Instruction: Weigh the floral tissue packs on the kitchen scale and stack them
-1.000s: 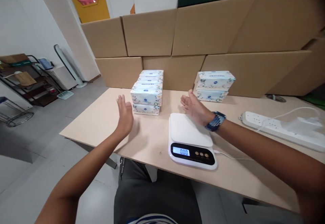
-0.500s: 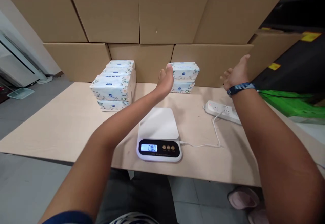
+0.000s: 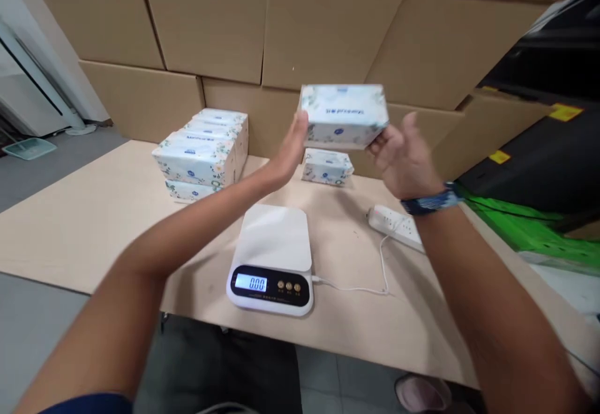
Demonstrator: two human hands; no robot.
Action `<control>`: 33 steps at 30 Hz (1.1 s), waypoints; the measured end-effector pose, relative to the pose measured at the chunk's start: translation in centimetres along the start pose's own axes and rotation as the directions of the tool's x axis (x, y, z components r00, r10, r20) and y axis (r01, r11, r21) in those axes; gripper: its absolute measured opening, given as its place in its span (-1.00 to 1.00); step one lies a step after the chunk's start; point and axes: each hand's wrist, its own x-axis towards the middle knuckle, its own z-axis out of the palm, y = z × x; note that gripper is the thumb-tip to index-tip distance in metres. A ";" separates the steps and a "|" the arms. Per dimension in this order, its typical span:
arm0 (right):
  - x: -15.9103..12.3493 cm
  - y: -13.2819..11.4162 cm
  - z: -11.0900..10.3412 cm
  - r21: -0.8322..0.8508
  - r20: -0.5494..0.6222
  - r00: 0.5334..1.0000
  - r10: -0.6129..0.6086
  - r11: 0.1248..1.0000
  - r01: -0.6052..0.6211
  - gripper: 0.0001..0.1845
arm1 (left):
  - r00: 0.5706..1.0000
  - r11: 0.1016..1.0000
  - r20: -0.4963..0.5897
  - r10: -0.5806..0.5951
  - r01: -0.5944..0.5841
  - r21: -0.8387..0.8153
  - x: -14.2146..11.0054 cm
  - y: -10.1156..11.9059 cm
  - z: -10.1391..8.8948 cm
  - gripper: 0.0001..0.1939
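Observation:
A white tissue pack (image 3: pixel 344 114) with a floral print is held up off the table between my two hands. My left hand (image 3: pixel 290 148) presses its left side. At its lower right corner, my right hand (image 3: pixel 398 154) grips with the fingers, the thumb standing apart. Below it, one more tissue pack (image 3: pixel 327 167) rests on the table by the cartons. Nearer to me lies a white digital scale (image 3: pixel 276 239), its plate bare and its display reading 0.00. Several stacked tissue packs (image 3: pixel 197 151) stand to the left of my left hand.
Cardboard boxes (image 3: pixel 328 32) form a wall behind the table (image 3: pixel 84 214). A white power strip (image 3: pixel 397 226) lies on the right, with a white cable (image 3: pixel 356 287) running to the scale. Beyond the right edge is a green bag (image 3: pixel 525 229).
Both hands have closed in on the top tissue pack of the right stack. It has been lifted off the lower one and raised. The view has shifted slightly.

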 end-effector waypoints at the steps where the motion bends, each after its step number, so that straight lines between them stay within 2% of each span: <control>1: -1.8 -1.3 -0.3 -0.003 0.052 0.998 -0.039 0.999 0.039 -0.03 | 0.996 0.996 0.053 0.074 -0.076 0.038 -1.8 1.5 -1.0 -0.30; 2: -3.7 -2.4 -0.5 -0.004 0.099 0.994 -0.054 0.999 0.054 -0.03 | 0.992 0.993 0.085 0.096 -0.102 0.067 -3.7 2.9 -2.1 -0.35; 4: -7.3 -3.8 -0.5 0.028 0.207 0.978 -0.034 0.999 0.028 -0.02 | 0.996 0.996 0.083 0.042 -0.048 0.076 -7.5 5.0 -4.2 -0.41; 6: -10.3 -3.7 0.1 0.054 0.323 0.946 0.026 0.997 -0.046 -0.02 | 0.993 0.989 0.110 -0.036 0.020 0.144 -11.1 5.6 -6.0 -0.36; 8: -12.6 -2.3 1.1 0.061 0.424 0.902 0.085 0.991 -0.123 0.00 | 0.989 0.954 0.141 -0.055 0.010 0.301 -14.3 4.7 -7.2 -0.20; 10: -14.1 -0.1 2.2 0.041 0.469 0.870 0.155 0.980 -0.196 0.03 | 0.977 0.900 0.156 -0.146 0.066 0.430 -16.9 2.7 -7.9 -0.15; 13: -15.3 2.9 3.7 -0.016 0.388 0.885 0.258 0.962 -0.274 0.02 | 0.960 0.875 0.129 -0.250 0.167 0.455 -19.3 -0.3 -8.3 -0.16; 16: -15.6 4.7 4.4 -0.066 0.264 0.928 0.263 0.965 -0.255 -0.06 | 0.970 0.905 0.060 -0.236 0.197 0.376 -20.0 -2.1 -8.6 -0.09; 20: -15.5 5.7 4.9 -0.114 0.088 0.975 0.203 0.975 -0.192 -0.11 | 0.972 0.933 -0.028 -0.232 0.230 0.276 -19.0 -3.4 -9.9 0.05; 22: -15.8 5.9 5.4 -0.133 -0.007 0.988 0.153 0.979 -0.153 -0.18 | 0.978 0.938 -0.002 -0.209 0.201 0.283 -18.4 -4.0 -10.9 0.02; 25: -16.6 6.0 6.1 -0.149 -0.080 0.993 0.086 0.984 -0.097 -0.28 | 0.988 0.951 0.075 -0.133 0.106 0.290 -18.0 -5.0 -12.3 -0.07; 30: -18.1 5.6 6.8 -0.193 -0.091 0.996 -0.007 0.981 -0.011 -0.26 | 0.981 0.973 0.195 0.007 -0.051 0.224 -19.2 -6.0 -13.2 -0.22; 33: -18.6 5.4 6.8 -0.229 -0.089 0.995 -0.045 0.973 0.024 -0.23 | 0.966 0.968 0.257 0.019 -0.082 0.236 -19.7 -6.0 -13.5 -0.28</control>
